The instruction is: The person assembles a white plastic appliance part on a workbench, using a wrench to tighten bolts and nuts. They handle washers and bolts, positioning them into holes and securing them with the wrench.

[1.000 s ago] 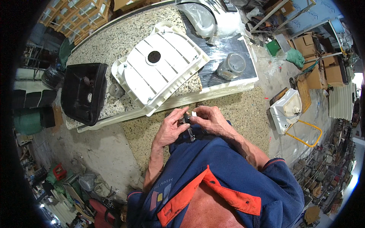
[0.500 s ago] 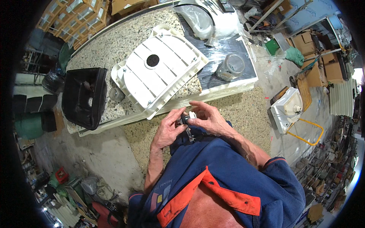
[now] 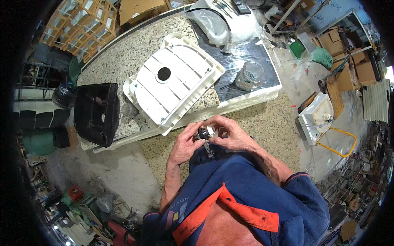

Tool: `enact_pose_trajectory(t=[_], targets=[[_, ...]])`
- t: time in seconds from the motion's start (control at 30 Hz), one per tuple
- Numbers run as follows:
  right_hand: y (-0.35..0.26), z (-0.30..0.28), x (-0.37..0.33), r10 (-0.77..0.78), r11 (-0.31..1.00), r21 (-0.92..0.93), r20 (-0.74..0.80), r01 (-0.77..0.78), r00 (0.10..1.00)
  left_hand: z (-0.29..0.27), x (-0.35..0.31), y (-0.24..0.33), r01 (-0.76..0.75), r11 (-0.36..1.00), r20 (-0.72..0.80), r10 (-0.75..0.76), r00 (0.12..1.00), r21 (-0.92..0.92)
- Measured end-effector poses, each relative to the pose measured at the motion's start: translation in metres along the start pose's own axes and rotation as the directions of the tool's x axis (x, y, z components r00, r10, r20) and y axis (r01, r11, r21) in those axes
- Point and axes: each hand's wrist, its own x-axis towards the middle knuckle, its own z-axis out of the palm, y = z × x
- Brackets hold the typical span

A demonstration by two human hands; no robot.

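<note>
Both hands meet in front of my body, over the near edge of the bench. Between them is a small round fitting [image 3: 203, 133] with black and white rings and a thin metal arm hanging below it. My left hand [image 3: 183, 146] grips its left side, thumb and fingers curled round. On the other side, the fingertips of my right hand [image 3: 233, 134] close on the white ring. Just beyond lies a white plastic shell [image 3: 180, 67], underside up, with ribs, corner screws and a dark round hole.
A black basin [image 3: 110, 119] stands at the bench's left, beside a small clear cup [image 3: 129, 110]. A clear jar [image 3: 249, 76] sits on the dark wrapped panel [image 3: 230, 61]. Right of the bench, a white sink [image 3: 314, 117] is near a yellow metal frame [image 3: 342, 153]. Cardboard boxes [image 3: 344, 65] are stacked behind.
My view has shifted slightly, so the bench appears a little lower and further right. The right-hand fingers have curled closer round the white ring, and more of its white face shows.
</note>
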Motion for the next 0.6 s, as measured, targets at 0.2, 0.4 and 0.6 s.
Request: enact_pose_trajectory(t=[0.2, 0.4, 0.6], targets=[[0.011, -0.017, -0.004, 0.261, 0.965, 0.031, 0.029, -0.262, 0.965, 0.019, 0.013, 0.005, 0.013, 1.000, 0.029, -0.013, 0.999, 0.006], [0.011, -0.023, -0.001, 0.209, 0.960, 0.198, -0.036, -0.198, 0.977, 0.020, 0.015, 0.007, 0.000, 1.000, -0.033, 0.000, 0.999, 0.000], [-0.008, -0.001, 0.005, -0.017, 0.993, 0.114, -0.109, 0.030, 0.994, -0.003, 0.014, 0.005, -0.059, 0.998, 0.053, 0.060, 0.997, -0.029]])
